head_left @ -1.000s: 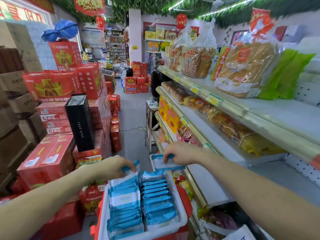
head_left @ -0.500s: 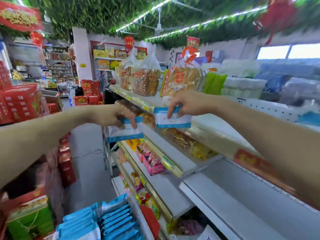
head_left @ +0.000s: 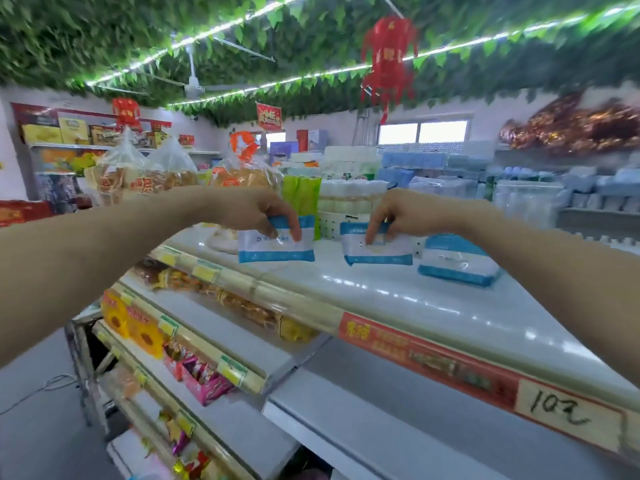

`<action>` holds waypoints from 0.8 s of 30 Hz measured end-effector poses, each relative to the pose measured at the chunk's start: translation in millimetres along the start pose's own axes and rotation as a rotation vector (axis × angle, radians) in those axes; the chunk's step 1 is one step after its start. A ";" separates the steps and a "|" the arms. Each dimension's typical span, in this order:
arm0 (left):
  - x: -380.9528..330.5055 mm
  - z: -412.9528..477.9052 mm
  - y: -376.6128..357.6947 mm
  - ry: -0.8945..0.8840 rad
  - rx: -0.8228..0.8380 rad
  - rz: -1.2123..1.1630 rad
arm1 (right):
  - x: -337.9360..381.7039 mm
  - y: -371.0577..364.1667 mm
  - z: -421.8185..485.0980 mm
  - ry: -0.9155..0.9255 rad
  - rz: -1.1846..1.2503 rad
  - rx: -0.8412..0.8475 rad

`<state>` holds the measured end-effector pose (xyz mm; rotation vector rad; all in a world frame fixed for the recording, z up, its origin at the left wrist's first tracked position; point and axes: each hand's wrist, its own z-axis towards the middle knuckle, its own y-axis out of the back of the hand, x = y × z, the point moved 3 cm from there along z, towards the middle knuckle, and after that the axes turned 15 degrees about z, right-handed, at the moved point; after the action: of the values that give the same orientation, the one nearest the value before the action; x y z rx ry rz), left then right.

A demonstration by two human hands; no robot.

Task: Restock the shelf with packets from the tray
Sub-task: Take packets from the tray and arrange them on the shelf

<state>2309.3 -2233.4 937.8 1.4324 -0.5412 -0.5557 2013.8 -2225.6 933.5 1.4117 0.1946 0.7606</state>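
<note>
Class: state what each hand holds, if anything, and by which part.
Left hand pinches the left packet by its top edge; right hand pinches the middle packet likewise.

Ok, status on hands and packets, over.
Left hand pinches left packet, right hand pinches right packet. Both upright at top shelf, not released. Shelved packet sits right of them. Nothing in the way.

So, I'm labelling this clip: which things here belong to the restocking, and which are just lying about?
Job: left hand gripping one blue-and-white packet; right hand pinching a second packet; third packet on the top shelf.
Just there: bagged bread, green packs, red lantern, handwritten price tag.
</note>
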 end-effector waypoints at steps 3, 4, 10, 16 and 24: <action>-18.5 35.8 3.0 -0.056 0.015 -0.011 | -28.0 15.5 -23.2 -0.083 -0.017 -0.026; -22.3 43.9 2.9 -0.068 0.017 -0.002 | -34.7 17.6 -28.8 -0.108 -0.017 -0.029; -57.4 97.7 -4.0 -0.144 0.052 0.008 | -79.4 27.8 -72.2 -0.264 -0.048 -0.041; -79.1 132.3 -17.0 -0.201 0.064 0.000 | -112.8 27.8 -90.5 -0.332 -0.031 -0.091; -97.7 157.5 -20.9 -0.263 0.066 -0.023 | -117.5 21.5 -83.9 -0.325 0.027 -0.069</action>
<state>2132.1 -2290.5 925.8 1.4381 -0.7580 -0.7565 1871.4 -2226.2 901.5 1.4522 -0.1025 0.5439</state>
